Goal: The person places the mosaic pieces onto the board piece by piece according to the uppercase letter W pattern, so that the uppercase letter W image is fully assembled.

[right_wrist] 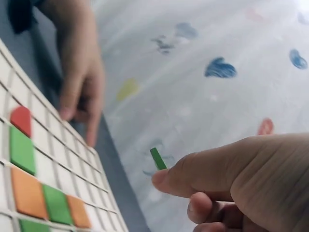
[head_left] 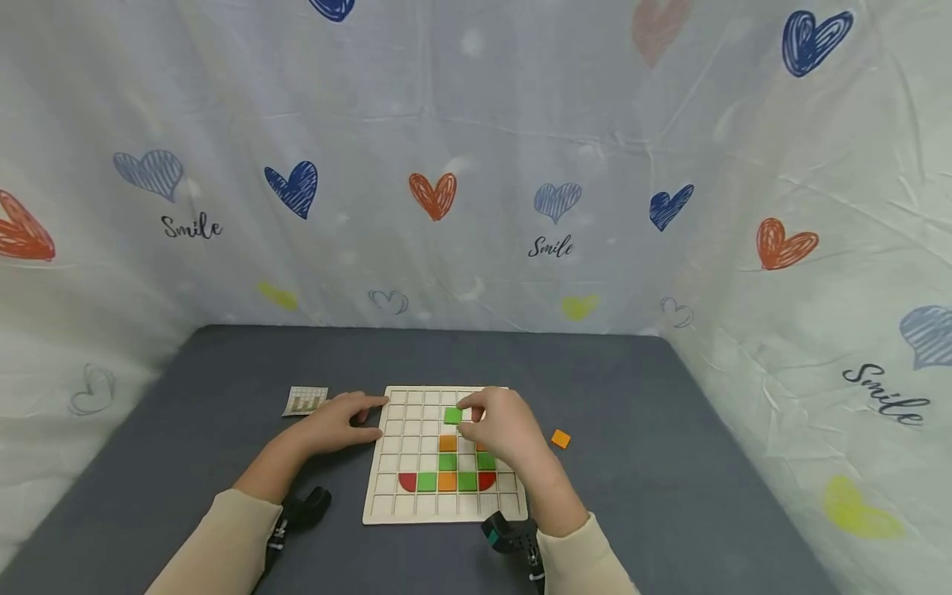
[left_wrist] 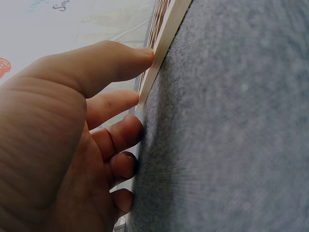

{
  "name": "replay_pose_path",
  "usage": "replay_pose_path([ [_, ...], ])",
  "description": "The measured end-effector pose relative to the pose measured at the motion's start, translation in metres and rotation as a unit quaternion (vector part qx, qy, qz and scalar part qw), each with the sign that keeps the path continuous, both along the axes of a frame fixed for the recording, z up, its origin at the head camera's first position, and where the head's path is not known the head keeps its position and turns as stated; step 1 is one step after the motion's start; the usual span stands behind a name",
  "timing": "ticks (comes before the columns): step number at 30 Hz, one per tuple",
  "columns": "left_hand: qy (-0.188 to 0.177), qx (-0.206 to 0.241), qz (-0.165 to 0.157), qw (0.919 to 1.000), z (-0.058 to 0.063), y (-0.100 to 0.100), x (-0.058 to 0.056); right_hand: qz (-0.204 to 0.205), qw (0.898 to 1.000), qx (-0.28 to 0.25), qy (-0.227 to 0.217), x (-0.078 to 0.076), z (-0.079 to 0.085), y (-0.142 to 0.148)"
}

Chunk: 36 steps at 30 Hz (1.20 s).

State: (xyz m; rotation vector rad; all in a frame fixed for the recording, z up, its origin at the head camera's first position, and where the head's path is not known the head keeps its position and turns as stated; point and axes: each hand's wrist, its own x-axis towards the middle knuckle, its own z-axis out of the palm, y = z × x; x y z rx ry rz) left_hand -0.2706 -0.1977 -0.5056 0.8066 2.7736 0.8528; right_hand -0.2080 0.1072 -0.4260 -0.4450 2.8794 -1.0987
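Note:
A pale gridded board (head_left: 391, 462) lies on the dark table. Thumb and forefinger of my left hand (head_left: 335, 426) touch its left edge, the other fingers loosely bent. Between thumb and forefinger my right hand (head_left: 509, 426) pinches a green square tile (right_wrist: 157, 158), held up over the upper part of the board. On the grid, a row runs from a red rounded tile (head_left: 406, 482) through green and orange squares to another red rounded tile (head_left: 487, 481). Above that row stand two short columns of green and orange squares; my right hand partly covers the right column's orange tile (head_left: 481, 446).
One loose orange tile (head_left: 561, 439) lies on the table right of the board. A small printed card (head_left: 305, 400) sits beyond my left hand. Behind the table (head_left: 632, 388) hangs a white curtain (head_left: 476, 107) printed with hearts.

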Motion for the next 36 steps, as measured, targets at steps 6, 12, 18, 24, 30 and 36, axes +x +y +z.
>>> replay_pose_path([
  [6,-0.003,0.003,-0.002,1.0000,-0.002,0.001,0.000,0.030,0.998,0.061,-0.001,0.006,-0.021,-0.030],
  [12,-0.002,0.007,-0.001,1.0000,0.001,0.003,0.001,0.063,0.994,0.087,-0.009,0.010,-0.039,-0.047],
  [18,-0.006,0.008,-0.002,0.9999,-0.001,0.003,0.002,0.065,0.993,0.093,-0.010,0.011,-0.048,-0.052],
  [24,-0.003,0.008,0.008,0.9999,-0.003,0.003,0.001,0.063,0.990,0.118,0.043,0.010,-0.051,-0.055],
  [30,0.002,0.003,0.010,0.9999,-0.005,0.002,0.001,0.071,0.981,0.161,0.079,0.011,-0.055,-0.058],
  [36,0.004,0.000,0.013,0.9999,-0.004,0.001,0.001,0.101,0.981,0.149,0.072,0.006,-0.051,-0.054],
])
